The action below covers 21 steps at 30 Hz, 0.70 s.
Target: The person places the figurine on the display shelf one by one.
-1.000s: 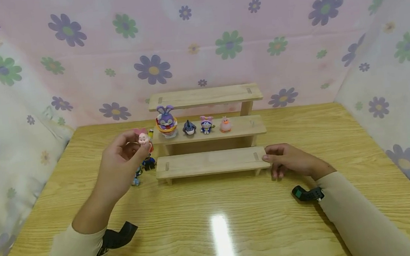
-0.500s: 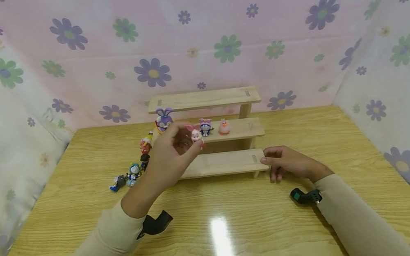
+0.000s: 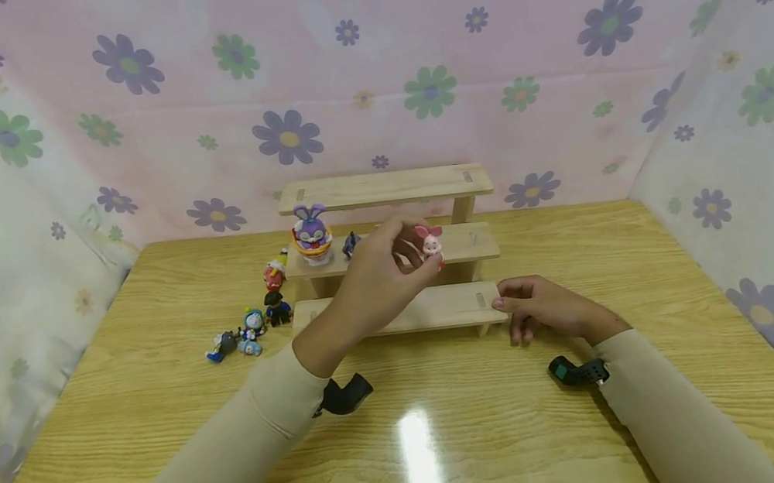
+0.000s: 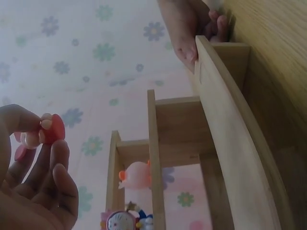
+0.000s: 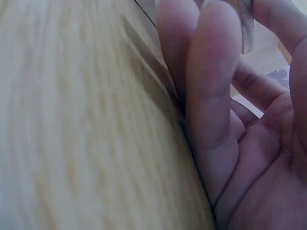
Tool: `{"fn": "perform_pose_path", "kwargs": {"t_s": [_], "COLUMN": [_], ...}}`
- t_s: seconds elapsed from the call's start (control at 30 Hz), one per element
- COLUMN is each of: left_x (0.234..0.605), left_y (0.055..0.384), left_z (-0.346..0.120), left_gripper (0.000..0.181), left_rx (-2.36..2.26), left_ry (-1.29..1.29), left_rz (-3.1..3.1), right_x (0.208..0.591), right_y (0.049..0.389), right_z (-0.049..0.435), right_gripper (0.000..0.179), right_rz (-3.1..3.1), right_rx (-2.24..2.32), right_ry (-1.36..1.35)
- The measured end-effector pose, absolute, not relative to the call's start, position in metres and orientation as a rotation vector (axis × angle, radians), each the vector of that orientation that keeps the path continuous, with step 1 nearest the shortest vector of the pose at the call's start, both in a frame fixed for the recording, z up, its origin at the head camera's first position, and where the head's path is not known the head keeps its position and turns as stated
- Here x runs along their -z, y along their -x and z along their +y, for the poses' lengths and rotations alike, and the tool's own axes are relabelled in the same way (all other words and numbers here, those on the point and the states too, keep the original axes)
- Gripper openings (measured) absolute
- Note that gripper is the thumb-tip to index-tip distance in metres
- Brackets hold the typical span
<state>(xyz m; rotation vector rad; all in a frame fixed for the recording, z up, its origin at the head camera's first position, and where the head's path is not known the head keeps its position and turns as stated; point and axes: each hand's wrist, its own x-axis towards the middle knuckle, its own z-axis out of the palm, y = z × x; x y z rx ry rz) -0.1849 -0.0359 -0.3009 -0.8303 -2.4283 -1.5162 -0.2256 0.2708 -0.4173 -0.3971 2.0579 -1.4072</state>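
Note:
Between thumb and fingertips, my left hand [image 3: 379, 273] pinches a small pig figurine [image 3: 432, 246] with pink ears and a red body. It is held upright in front of the middle tier of a three-tier wooden display shelf [image 3: 382, 187]. The left wrist view shows the figurine's red base [image 4: 58, 128] apart from the shelf. My right hand [image 3: 554, 305] grips the right end of the lowest tier [image 3: 456, 306], thumb on the board's end and some fingers down near the table. On the middle tier stand a purple rabbit figurine [image 3: 313, 237] and a dark blue figurine [image 3: 351, 243], partly hidden by my left hand.
In the left wrist view, a pink chick figurine [image 4: 136, 176] and a pink-hatted figurine [image 4: 121, 220] are on the middle tier. Left of the shelf, several figurines lie or stand on the wooden table [image 3: 488, 418], among them a black-haired one [image 3: 276, 308]. Flowered cloth [image 3: 370, 64] hangs behind.
My left hand has carried the pig figurine rightward, from beside the shelf's left end to in front of the middle tier's right part. My right hand stays at the lowest tier's end.

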Motion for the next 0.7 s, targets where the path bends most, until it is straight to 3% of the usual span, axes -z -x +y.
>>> {"fn": "perform_pose_path", "kwargs": {"t_s": [0.7], "left_x": [0.300], "left_y": [0.229], "left_z": [0.006], "left_gripper": [0.026], "left_rx": [0.981], "left_ry": [0.727], "left_rz": [-2.630], "right_x": [0.418], "right_y": [0.226], "right_z": [0.271], "right_gripper": [0.039], "right_rz": [2.063], "right_rx": [1.398], "right_ry": [0.386]}}
